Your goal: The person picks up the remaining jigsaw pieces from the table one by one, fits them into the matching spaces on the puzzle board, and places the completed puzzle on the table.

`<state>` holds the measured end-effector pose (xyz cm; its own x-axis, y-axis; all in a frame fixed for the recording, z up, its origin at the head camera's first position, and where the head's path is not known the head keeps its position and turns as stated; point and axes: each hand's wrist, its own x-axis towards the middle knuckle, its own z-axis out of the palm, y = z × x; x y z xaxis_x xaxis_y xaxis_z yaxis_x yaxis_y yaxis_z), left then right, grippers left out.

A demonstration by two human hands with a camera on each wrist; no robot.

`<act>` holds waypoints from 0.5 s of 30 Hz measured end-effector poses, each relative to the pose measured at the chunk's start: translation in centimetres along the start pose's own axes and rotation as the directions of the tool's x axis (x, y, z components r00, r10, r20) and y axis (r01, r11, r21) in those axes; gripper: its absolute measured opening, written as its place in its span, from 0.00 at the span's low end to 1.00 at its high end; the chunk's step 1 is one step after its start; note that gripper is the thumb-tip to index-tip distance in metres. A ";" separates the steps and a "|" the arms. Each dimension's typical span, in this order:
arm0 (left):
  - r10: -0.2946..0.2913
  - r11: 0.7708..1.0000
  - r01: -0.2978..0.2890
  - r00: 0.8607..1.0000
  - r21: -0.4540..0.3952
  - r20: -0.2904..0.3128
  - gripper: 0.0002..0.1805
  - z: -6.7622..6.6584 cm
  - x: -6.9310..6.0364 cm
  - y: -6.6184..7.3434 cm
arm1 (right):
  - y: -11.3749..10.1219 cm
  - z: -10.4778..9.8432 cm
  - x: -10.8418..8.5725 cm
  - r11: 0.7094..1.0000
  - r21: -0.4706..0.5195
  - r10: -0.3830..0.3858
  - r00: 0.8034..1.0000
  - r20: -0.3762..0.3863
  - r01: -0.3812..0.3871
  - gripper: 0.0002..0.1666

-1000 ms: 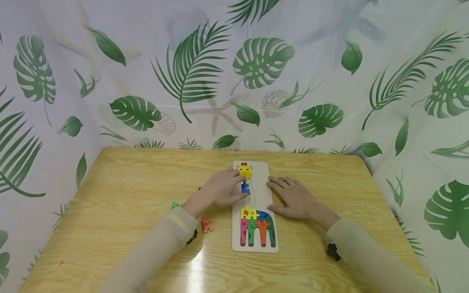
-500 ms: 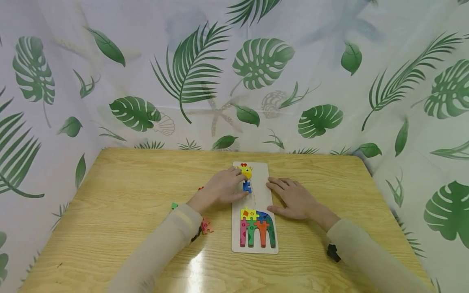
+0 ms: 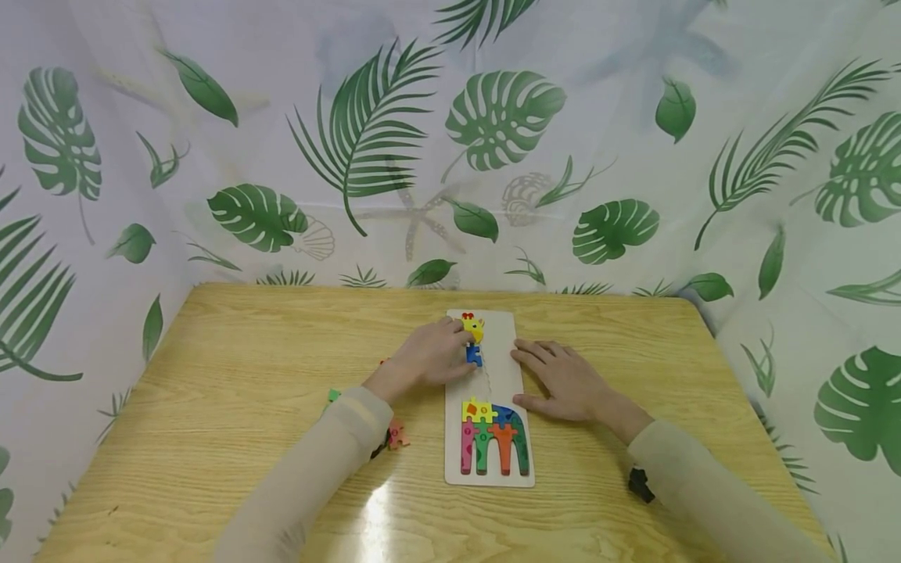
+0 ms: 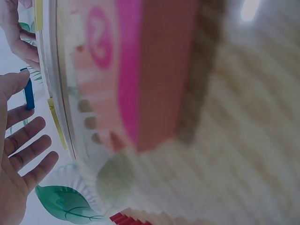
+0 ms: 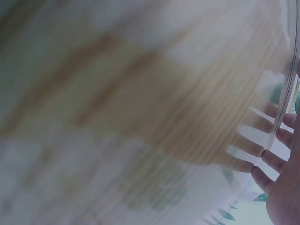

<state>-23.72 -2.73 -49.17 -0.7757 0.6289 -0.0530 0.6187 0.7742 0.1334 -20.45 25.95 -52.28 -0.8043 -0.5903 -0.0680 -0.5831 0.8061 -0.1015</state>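
Observation:
My left hand (image 3: 436, 353) reaches over a white puzzle board (image 3: 503, 352). Its thumb and index finger pinch a blue puzzle piece (image 4: 30, 93), held just above the board in the left wrist view; the other fingers are spread. A yellow giraffe-head piece (image 3: 475, 331) lies at the board's top, partly covered by that hand. Lower down, coloured body and leg pieces sit together, among them a yellow piece (image 3: 480, 411) and an orange leg (image 3: 504, 450). My right hand (image 3: 563, 381) rests on the table with straight fingers, fingertips touching the board's right edge.
Left of the board lie a salmon-pink piece (image 3: 397, 435), a green piece (image 3: 334, 396) and a small red piece (image 3: 384, 361), partly hidden by the left arm. Leaf-patterned cloth (image 3: 394, 234) surrounds the wooden table (image 3: 267, 344) at the back and sides.
The left hand with the blue piece has shifted slightly up and right, toward the giraffe head, and covers more of it. The right hand stays in place.

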 end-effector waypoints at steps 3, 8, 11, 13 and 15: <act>-0.002 1.000 0.002 1.000 0.025 0.003 0.31 0.1 0.3 -0.4 | 0.0 0.0 0.0 1.000 -0.002 -0.001 1.000 -0.001 0.000 0.51; -0.002 0.999 0.002 1.000 0.032 -0.007 0.29 0.1 0.4 -0.9 | 0.1 0.1 0.0 1.000 -0.003 -0.006 1.000 -0.010 0.006 0.51; -0.006 1.000 0.006 1.000 0.019 -0.005 0.29 0.3 0.4 -1.1 | 0.1 0.1 -0.1 1.000 -0.001 -0.006 1.000 -0.012 0.006 0.51; -0.009 1.000 0.009 1.000 0.018 -0.004 0.28 0.3 0.3 -1.1 | 0.1 0.1 -0.1 1.000 0.000 -0.004 1.000 -0.009 0.004 0.51; -0.009 1.000 0.009 1.000 0.015 -0.002 0.28 0.3 0.3 -1.0 | 0.2 0.2 -0.1 1.000 0.001 -0.001 1.000 -0.006 0.001 0.51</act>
<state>-24.57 -3.29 -49.60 -0.7816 0.6216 -0.0520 0.6132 0.7810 0.1180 -20.48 26.11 -52.46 -0.8044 -0.5908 -0.0617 -0.5837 0.8054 -0.1029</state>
